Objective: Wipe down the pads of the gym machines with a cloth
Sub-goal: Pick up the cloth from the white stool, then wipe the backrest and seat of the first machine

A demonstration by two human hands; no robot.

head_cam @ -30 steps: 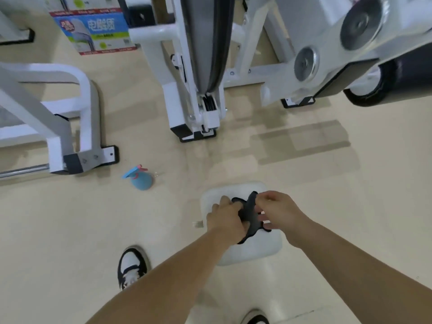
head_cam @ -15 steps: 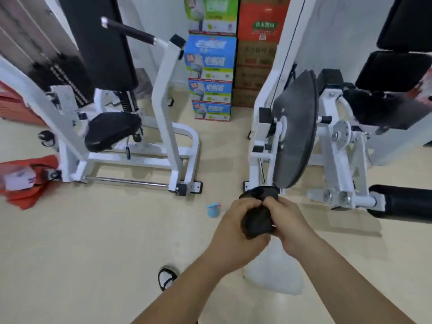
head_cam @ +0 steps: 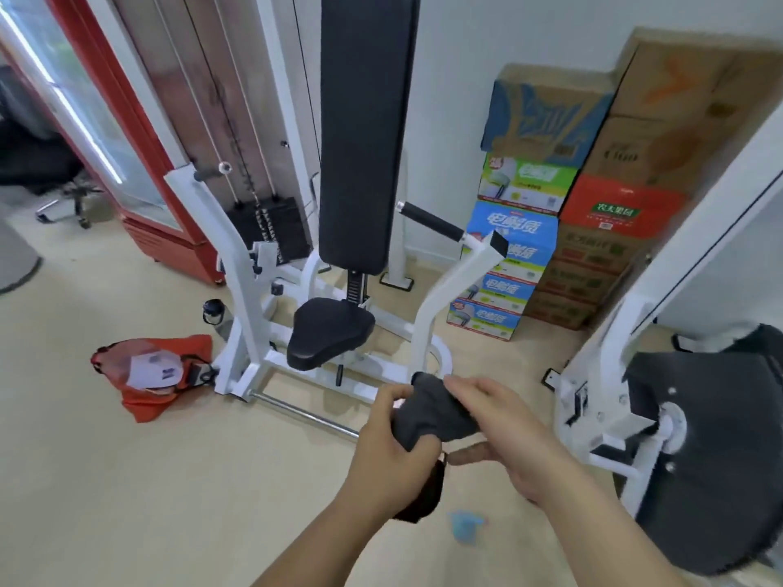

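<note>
Both left hand point(head_cam: 390, 447) and right hand point(head_cam: 510, 434) grip cloth point(head_cam: 440, 413); red box point(head_cam: 615, 207) reads 农夫果园.

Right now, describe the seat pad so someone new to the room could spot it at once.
Find the white machine in mid-room, left of the stacked boxes. Under its tall black back pad, between the two white arms, sits the seat pad. Unlike the long upright back pad, it is short, rounded and lies nearly flat.
</note>
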